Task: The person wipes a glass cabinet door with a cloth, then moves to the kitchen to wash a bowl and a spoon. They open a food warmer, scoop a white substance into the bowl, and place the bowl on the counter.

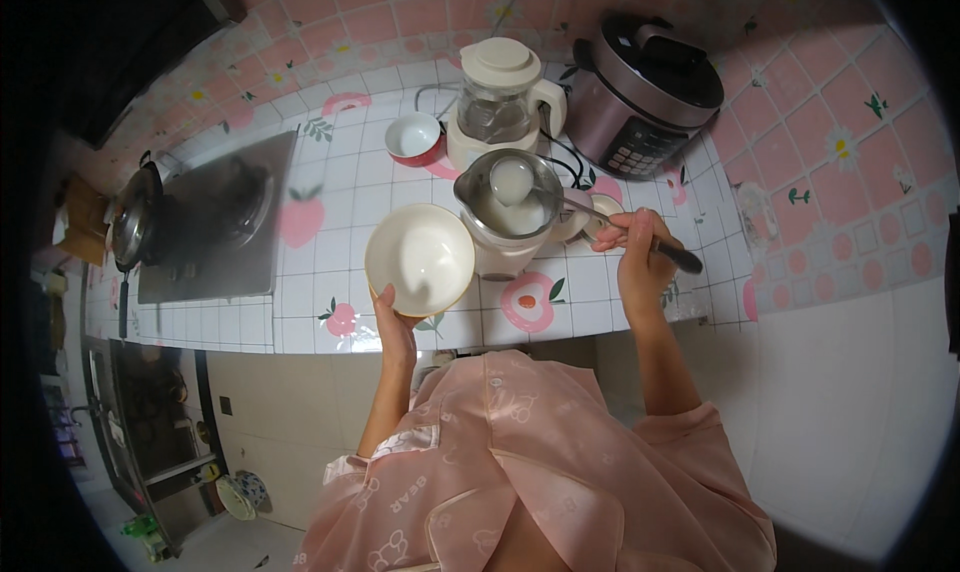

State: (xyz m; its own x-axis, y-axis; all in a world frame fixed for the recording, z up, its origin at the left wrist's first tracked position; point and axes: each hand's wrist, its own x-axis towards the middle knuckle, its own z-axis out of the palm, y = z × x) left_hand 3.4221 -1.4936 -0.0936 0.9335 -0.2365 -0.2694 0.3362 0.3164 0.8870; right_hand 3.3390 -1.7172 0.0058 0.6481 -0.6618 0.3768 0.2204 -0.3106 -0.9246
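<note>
My left hand grips the near rim of a white bowl with a yellow edge, tilted towards me beside the jug. Only a faint shadow or a little residue shows inside it; I cannot tell which. My right hand is closed around the dark handle of a metal ladle. Whitish liquid fills the ladle's round cup, held over the mouth of a soy milk maker's jug. Inside the steel-lined jug lies more of the milky liquid. The jug's handle points right, towards my right hand.
A glass kettle with a cream lid, a small red bowl and an electric pressure cooker stand behind the jug. Right of it lies a round cream lid. A gas hob and a lidded pan are at left.
</note>
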